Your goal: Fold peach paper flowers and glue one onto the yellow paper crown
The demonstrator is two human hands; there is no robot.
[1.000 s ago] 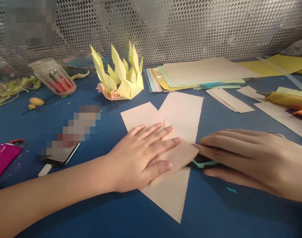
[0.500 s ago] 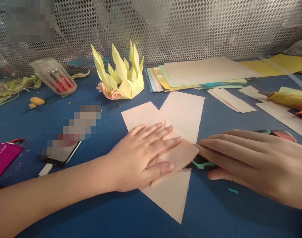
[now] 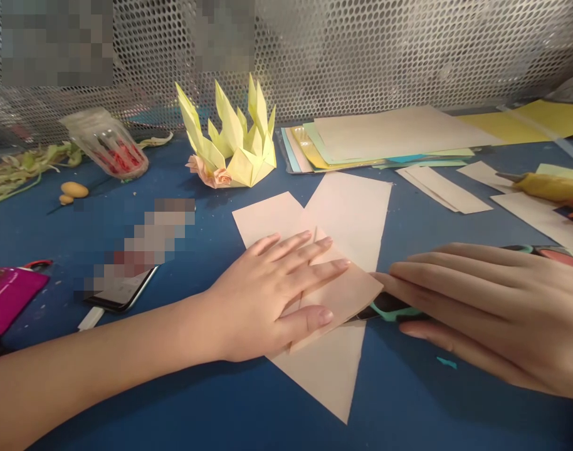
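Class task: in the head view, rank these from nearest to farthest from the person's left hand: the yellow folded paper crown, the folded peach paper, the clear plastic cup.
From the left hand:
1. Folded peach paper, directly under the palm.
2. Yellow folded paper crown, behind the hand, near the mesh wall.
3. Clear plastic cup, far back left, lying on its side.

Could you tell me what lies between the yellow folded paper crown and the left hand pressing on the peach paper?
In the head view, only bare blue table and the far part of the peach paper lie between the yellow paper crown and the left hand.

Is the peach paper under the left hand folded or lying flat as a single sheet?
Folded. The peach paper shows a flap doubled over beneath the left hand, its folded edge by the right hand.
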